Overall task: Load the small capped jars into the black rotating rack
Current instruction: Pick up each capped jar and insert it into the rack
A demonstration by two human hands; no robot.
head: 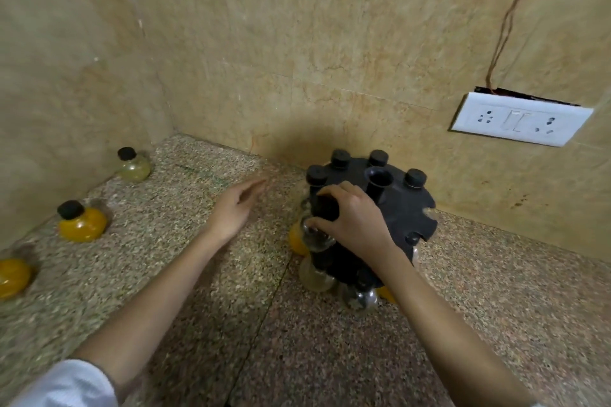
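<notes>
The black rotating rack [401, 205] stands on the speckled counter near the back wall, with several black-capped jars hanging in its top slots and more jars on a lower tier. My right hand [350, 218] is closed around a clear capped jar [315, 235] at the rack's left rim. Left of the rack, my left hand [234, 206] hovers over the counter, fingers apart, holding nothing. Loose jars stand at the left: a pale greenish one [134, 167], an orange one [82, 223], and another orange one [13, 277] at the frame's edge.
Beige tiled walls meet in a corner at the back left. A white switch and socket plate [520, 119] with a thin wire above it hangs on the wall to the right of the rack. The granite counter [231, 324] stretches toward me.
</notes>
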